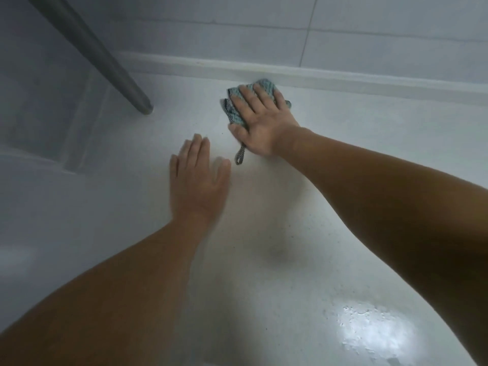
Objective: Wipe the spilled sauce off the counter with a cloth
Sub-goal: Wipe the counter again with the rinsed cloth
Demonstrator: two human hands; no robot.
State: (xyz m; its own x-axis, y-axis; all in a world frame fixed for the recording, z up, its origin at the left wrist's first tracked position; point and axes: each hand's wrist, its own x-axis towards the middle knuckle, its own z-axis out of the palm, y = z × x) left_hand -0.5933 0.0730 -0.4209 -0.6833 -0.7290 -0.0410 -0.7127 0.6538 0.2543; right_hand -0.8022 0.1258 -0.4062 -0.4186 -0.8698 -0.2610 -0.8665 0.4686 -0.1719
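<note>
Both 2 hands lie flat: left hand (198,178) on counter (343,128), right hand (262,122) pressing 1 cloth (239,97).

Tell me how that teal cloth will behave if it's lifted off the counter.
Likely floppy: the cloth lies bunched and folded under the flat right hand. Probably light, being thin knit fabric. Its loop trails loose, so it would dangle.

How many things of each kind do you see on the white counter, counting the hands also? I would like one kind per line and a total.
Hands: 2, left hand flat on the counter, right hand pressing the cloth
Cloths: 1, teal cloth
Grey metal poles: 1, pole
Total: 4
</note>
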